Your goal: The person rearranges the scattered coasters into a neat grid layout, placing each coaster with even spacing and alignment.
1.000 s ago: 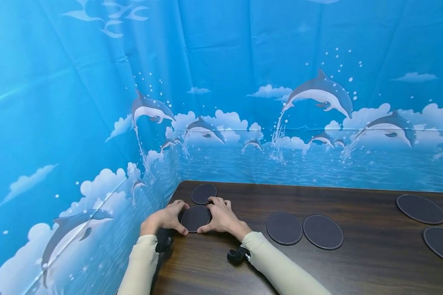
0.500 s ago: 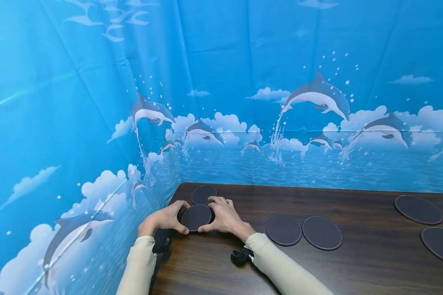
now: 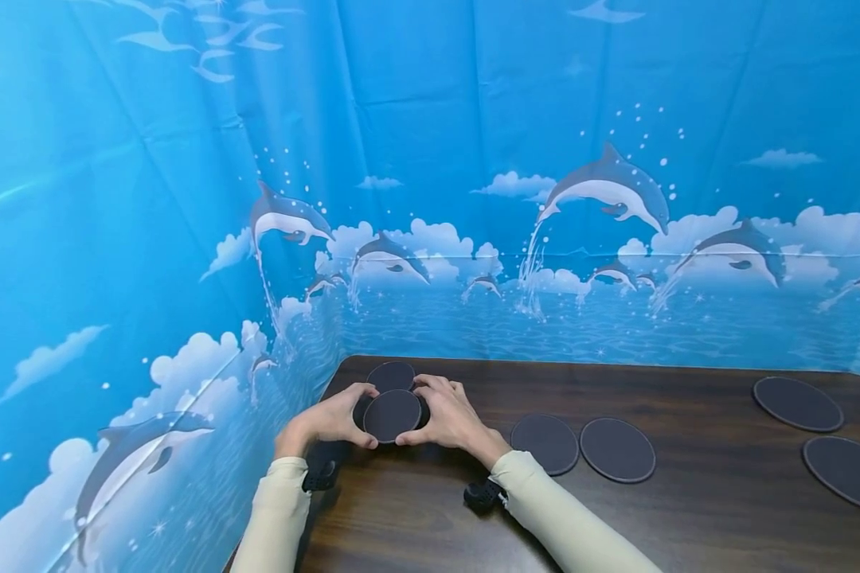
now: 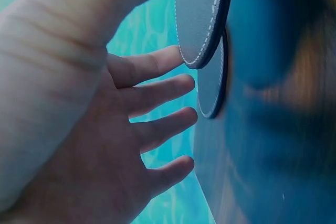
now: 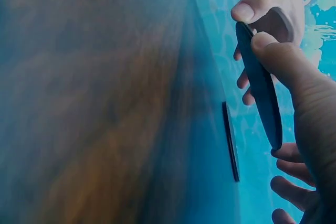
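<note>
A round dark coaster (image 3: 392, 416) with a stitched rim is held off the table between both hands. My left hand (image 3: 333, 415) pinches its left edge between thumb and index finger, the other fingers spread apart in the left wrist view. On the opposite edge, my right hand (image 3: 447, 415) grips with thumb and fingers. In the right wrist view, the lifted coaster (image 5: 260, 85) appears edge-on and tilted. Just behind it, a second coaster (image 3: 392, 376) lies flat near the table's far left corner, partly covered by the held one.
Two coasters lie side by side right of my right forearm, a nearer-left one (image 3: 545, 446) and another (image 3: 619, 450). Farther right rest two more, one at the back (image 3: 798, 403) and one in front (image 3: 849, 471). A dolphin-print curtain (image 3: 430, 199) borders the wooden table (image 3: 416, 517).
Both hands have raised the pinched coaster from the tabletop and shifted slightly rightward with it. It now overlaps more of the coaster behind. The view has turned a little.
</note>
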{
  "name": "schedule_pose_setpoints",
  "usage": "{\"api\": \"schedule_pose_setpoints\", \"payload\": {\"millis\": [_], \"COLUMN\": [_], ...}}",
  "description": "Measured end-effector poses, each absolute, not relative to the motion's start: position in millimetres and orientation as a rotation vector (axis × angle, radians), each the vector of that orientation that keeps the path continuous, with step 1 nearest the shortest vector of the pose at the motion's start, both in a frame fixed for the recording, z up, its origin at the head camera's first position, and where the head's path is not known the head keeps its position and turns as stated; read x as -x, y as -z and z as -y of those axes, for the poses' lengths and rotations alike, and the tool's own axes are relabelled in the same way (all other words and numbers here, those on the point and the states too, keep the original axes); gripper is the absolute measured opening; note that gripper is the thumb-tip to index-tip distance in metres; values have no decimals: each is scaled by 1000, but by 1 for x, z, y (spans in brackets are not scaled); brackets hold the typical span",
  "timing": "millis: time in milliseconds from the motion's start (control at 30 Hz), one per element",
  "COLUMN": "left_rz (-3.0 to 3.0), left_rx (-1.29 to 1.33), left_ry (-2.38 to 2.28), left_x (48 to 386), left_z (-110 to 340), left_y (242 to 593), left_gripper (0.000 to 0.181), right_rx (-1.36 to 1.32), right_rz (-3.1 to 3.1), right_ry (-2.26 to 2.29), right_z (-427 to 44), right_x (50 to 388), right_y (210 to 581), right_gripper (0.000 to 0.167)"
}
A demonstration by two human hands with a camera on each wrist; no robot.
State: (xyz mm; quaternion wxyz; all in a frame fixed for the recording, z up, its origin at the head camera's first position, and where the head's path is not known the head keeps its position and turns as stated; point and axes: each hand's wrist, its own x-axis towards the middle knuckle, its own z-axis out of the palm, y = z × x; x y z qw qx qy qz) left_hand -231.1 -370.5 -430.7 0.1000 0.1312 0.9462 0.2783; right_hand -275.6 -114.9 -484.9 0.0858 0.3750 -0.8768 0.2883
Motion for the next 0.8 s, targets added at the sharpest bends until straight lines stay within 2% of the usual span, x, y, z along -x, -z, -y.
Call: {"api": "schedule_pose_setpoints", "payload": {"millis": [400, 800], "left_rz": [-2745, -2719], "left_rx": [-463, -580], "left_ry": [-898, -928], "left_x": [244, 263], "left_z": [341, 303], "left_y": [421, 420], "left_gripper": [97, 95], "right_rx": [-1085, -1045], "right_rz": [2542, 2504], "right_ry": [-900, -958], "right_z": [73, 29], "right_x": [280, 286], "right_y": [470, 472], "right_gripper": [86, 84]}}
